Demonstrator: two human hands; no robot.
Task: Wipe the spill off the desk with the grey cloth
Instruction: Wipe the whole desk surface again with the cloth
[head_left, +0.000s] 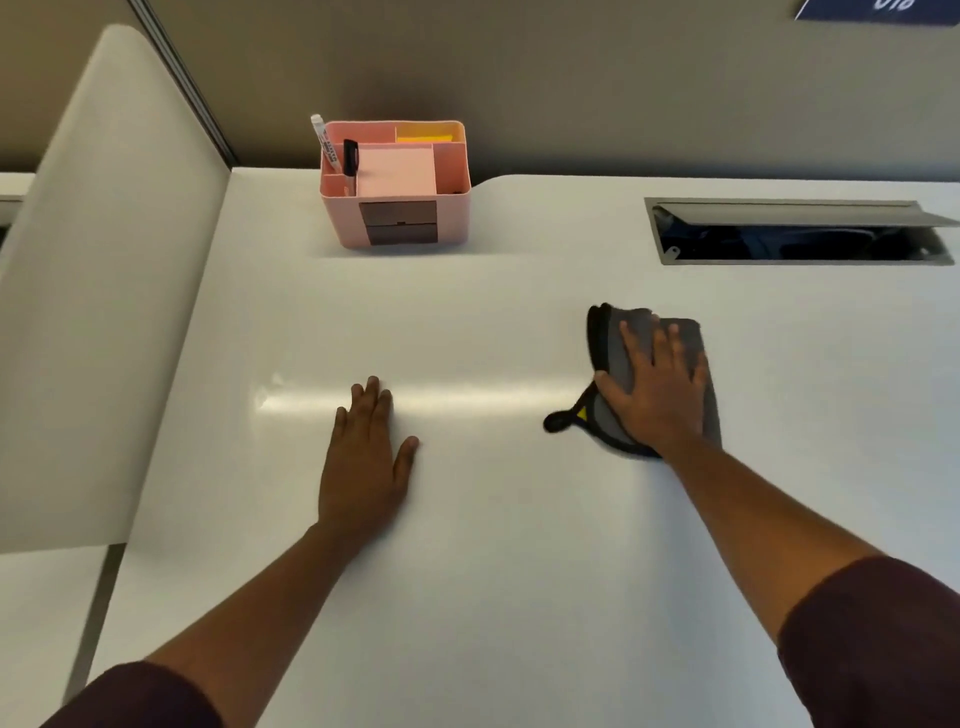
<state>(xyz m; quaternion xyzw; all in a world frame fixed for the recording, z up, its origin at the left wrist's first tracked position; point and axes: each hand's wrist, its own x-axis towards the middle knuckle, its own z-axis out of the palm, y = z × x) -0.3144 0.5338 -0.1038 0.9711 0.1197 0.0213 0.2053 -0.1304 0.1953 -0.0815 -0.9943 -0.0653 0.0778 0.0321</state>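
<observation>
Grey cloth (644, 332) is being pressed flat on bench (519, 571) by open R hand (657, 395); L hand (363, 457) is being rested open, empty.

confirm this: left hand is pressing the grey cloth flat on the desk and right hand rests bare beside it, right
Hands are swapped. The head view shows the right hand pressing the grey cloth flat on the desk, while the left hand rests bare beside it.

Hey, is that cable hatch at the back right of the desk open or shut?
Open. The cable hatch has its grey lid tilted up along the far edge, and a dark cavity shows beneath it.
</observation>
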